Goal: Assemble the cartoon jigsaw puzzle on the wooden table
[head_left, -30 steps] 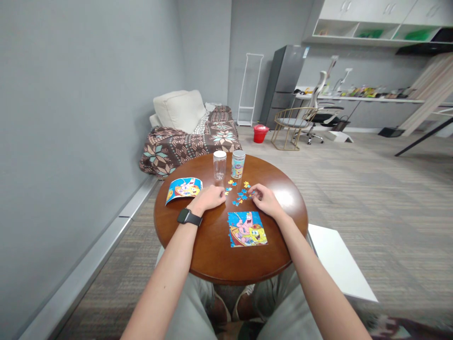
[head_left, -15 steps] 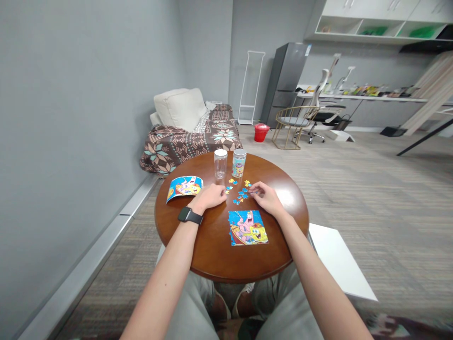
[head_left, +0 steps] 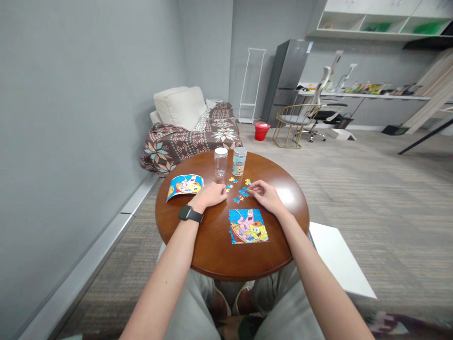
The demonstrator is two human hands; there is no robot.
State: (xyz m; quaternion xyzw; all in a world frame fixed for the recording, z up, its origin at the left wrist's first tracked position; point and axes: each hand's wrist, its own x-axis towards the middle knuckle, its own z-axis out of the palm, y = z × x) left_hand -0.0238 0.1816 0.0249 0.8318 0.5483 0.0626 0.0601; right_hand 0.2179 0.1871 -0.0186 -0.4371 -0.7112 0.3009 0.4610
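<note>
My left hand (head_left: 213,194), with a dark watch (head_left: 190,213) on its wrist, rests on the table with fingers curled; whether anything is inside is hidden. Beside its fingertips lie a few loose jigsaw pieces (head_left: 229,187). My right hand (head_left: 266,196) is pinched at the right edge of the loose blue and yellow pieces (head_left: 242,192), and a small yellowish puzzle piece (head_left: 250,190) shows at its fingertips. Nearer to me lies an assembled cartoon jigsaw puzzle (head_left: 248,226), its left edge uneven. A curled picture sheet (head_left: 184,185) with the same cartoon is left of my left hand.
A clear jar (head_left: 221,164) with a white lid and a printed tin (head_left: 239,163) stand behind the pieces on the round brown table (head_left: 212,255). Beyond it is a sofa with a patterned blanket (head_left: 191,141). A white board (head_left: 341,257) sits low at the right.
The view has shifted very slightly. A yellowish bit now shows at my right fingertips, while my left hand stays in place.
</note>
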